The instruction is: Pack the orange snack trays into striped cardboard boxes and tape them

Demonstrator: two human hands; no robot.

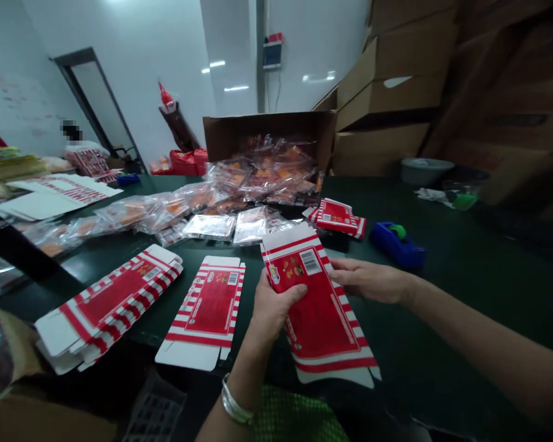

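Carton [320,307], flat and red-striped, is gripped by the left hand [271,307] above the counter [465,294]. Right hand [368,279] seems to pinch its right edge.

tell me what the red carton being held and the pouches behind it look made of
The carton: thin printed paperboard, slightly glossy; it lies flat-folded in the left hand, with white flaps and creases. The pouches: clear shiny plastic film, probably; they glare and crinkle, orange contents showing through.
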